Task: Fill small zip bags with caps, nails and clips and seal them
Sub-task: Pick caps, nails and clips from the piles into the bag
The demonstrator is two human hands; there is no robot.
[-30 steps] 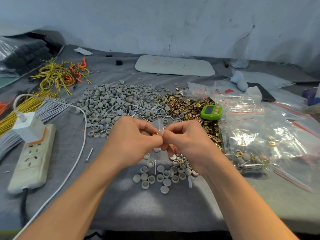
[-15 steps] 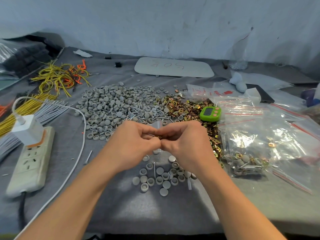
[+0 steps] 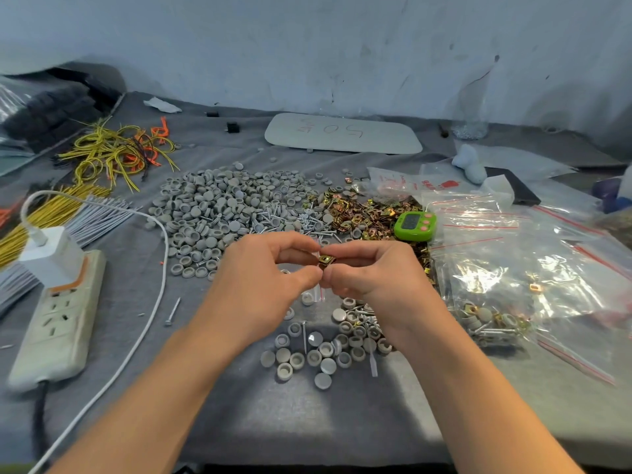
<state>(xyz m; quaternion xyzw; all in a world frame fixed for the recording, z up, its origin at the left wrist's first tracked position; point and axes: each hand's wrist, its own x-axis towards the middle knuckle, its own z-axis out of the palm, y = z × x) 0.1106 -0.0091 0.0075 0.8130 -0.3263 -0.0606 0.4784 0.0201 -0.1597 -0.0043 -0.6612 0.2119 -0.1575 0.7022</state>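
While left hand (image 3: 270, 285) pinches zip bag (image 3: 320, 291), right hand (image 3: 379, 278) pinches gold clip (image 3: 326, 260) above it.

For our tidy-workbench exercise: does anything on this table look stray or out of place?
One silver nail lies alone on the grey cloth beside the white cable, apart from the nail pile. The green digital timer sits on the heap of brass clips.

One clip (image 3: 326, 260) held, one timer (image 3: 414, 226), one power strip (image 3: 58, 319).
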